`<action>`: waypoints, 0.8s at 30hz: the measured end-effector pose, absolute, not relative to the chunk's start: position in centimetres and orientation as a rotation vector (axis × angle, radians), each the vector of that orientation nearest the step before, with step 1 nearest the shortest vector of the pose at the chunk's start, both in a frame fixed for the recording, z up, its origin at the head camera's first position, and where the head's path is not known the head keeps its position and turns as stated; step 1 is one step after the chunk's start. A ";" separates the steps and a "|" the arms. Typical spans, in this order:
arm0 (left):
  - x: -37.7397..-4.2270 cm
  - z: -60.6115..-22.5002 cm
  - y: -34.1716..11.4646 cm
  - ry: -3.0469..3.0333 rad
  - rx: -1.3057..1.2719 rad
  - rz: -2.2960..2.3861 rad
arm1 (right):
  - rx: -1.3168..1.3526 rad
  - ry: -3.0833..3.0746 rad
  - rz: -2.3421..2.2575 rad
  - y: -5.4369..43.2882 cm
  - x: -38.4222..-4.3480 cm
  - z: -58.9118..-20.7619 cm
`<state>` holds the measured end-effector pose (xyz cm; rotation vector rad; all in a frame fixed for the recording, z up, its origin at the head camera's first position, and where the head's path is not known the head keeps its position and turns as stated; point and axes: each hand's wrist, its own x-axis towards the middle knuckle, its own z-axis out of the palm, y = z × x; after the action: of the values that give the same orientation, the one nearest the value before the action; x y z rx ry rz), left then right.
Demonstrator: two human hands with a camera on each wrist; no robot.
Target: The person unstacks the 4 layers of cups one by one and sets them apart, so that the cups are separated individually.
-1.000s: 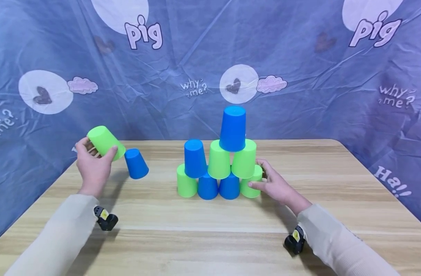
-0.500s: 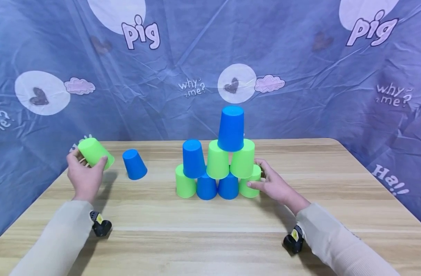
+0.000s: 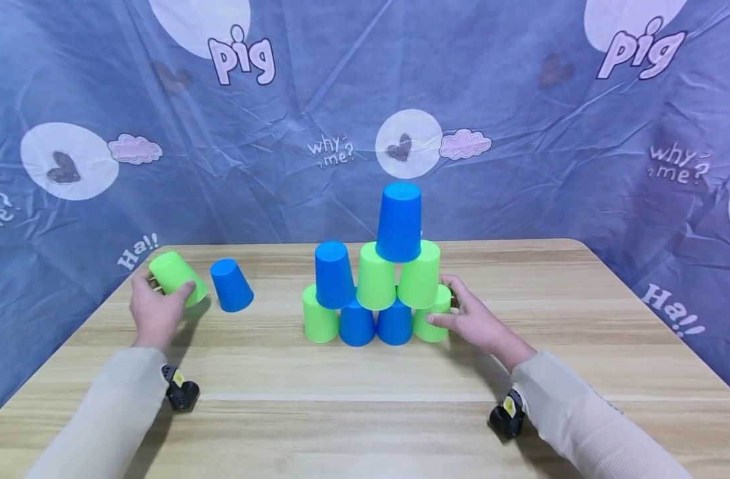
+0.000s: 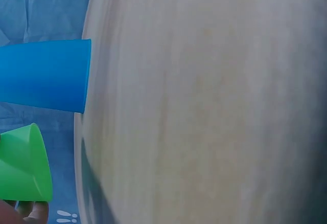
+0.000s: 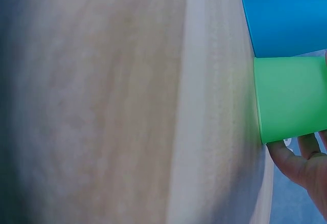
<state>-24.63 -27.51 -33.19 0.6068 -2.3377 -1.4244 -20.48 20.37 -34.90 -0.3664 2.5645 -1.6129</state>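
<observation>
Left hand [image 3: 155,309] clamps tilted green cup [image 3: 176,276] well left of pyramid [image 3: 376,279], blue cup [image 3: 231,286] between. Right hand [image 3: 472,319] grips corner cup [image 5: 291,98] at pyramid's right base. Good handling probably means steady right hold, no sideways nudge, green cup clear of pyramid.

left hand [image 3: 155,311] grips; right hand [image 3: 474,320] holds, slightly curved

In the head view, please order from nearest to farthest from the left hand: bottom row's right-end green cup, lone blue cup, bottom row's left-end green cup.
1. Lone blue cup: just right of the left hand.
2. Left-end green cup: the near end of the stack.
3. Right-end green cup: the stack's far end, in the right hand.
</observation>
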 end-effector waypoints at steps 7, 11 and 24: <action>-24.8 -33.7 -27.7 -2.362 0.622 -1.423 | -0.358 2.566 -1.613 20.3 -20.5 -34.8; -25.0 -34.1 -27.8 -2.410 0.617 -1.421 | -0.353 2.564 -1.614 20.2 -20.4 -34.8; -25.2 -35.1 -27.7 -2.424 0.609 -1.461 | -0.378 2.564 -1.636 20.3 -20.6 -35.1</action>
<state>-25.21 -27.72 -35.06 0.6094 -2.4236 -1.4614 -20.55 20.27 -35.07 -0.3784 2.5641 -1.6363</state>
